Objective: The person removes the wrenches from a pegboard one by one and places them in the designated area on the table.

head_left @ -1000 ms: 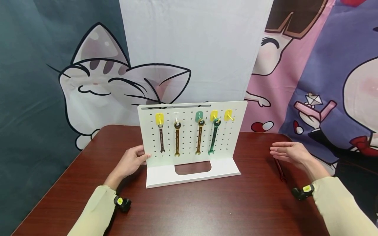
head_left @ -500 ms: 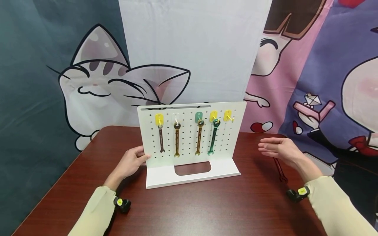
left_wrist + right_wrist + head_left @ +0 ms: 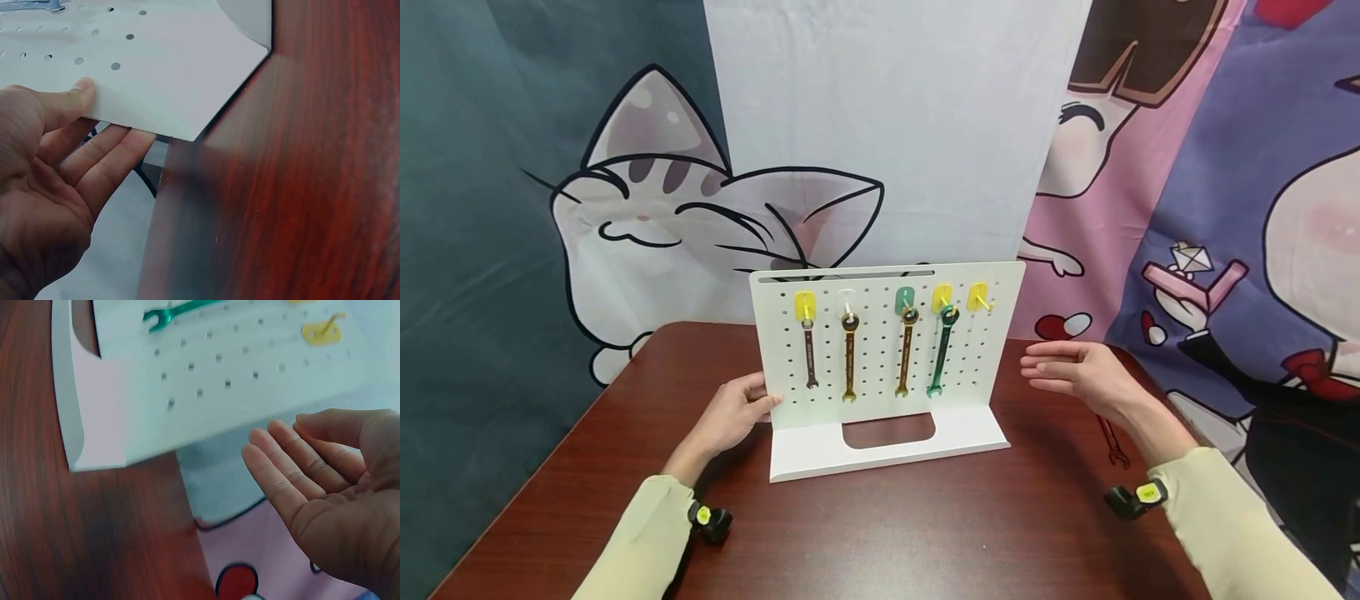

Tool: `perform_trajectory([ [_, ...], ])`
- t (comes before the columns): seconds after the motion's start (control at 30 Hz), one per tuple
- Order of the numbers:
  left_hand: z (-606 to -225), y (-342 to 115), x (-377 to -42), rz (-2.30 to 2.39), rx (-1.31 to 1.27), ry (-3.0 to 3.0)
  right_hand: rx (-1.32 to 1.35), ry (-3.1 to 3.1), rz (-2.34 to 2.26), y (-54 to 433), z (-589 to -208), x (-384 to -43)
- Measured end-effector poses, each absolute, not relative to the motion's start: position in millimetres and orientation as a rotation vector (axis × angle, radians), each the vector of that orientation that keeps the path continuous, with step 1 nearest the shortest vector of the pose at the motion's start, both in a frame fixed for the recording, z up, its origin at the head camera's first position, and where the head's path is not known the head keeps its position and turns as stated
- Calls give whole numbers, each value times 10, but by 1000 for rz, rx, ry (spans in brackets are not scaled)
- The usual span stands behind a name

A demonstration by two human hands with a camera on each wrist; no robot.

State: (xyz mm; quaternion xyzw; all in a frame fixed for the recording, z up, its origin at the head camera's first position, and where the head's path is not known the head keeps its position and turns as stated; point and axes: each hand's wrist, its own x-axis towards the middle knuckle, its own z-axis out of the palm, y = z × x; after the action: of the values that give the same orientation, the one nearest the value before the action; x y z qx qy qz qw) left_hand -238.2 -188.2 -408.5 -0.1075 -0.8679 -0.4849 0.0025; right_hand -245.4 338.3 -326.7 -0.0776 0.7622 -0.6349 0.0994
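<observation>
A white pegboard stand (image 3: 877,350) stands upright on the table. My left hand (image 3: 730,417) grips its left edge, thumb on the front face and fingers behind, as the left wrist view also shows. Several combination wrenches hang from hooks: a small dark one (image 3: 809,357), two bronze-gold ones, left (image 3: 849,362) and right (image 3: 906,357), and a green one (image 3: 942,354). The rightmost yellow hook (image 3: 978,297) bears nothing. My right hand (image 3: 1078,375) hovers beside the board's right edge, apart from it, fingers extended and nothing held; the right wrist view shows its palm (image 3: 350,519).
A dark red wrench (image 3: 1112,443) lies on the wooden table (image 3: 880,533) at the right, partly hidden by my right forearm. Behind the table hangs a printed cloth (image 3: 895,108) with cartoon figures. Something black (image 3: 1300,467) is beyond the table's right side.
My right hand has moved left toward the pegboard, uncovering more of the tabletop wrench before the forearm came over part of it. My left hand keeps its grip on the board.
</observation>
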Motion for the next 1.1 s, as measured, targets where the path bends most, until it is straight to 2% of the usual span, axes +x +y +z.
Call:
perform_trajectory([
  [0.47,-4094,-1890,-2381,-1514,-344,-2718,-288,2185,-1959,2868,-3231,-2514],
  [1.1,-4081,-1882,-2381,-1537,-339,-2716,-409,2112,-1990,2550,-3293,-2600],
])
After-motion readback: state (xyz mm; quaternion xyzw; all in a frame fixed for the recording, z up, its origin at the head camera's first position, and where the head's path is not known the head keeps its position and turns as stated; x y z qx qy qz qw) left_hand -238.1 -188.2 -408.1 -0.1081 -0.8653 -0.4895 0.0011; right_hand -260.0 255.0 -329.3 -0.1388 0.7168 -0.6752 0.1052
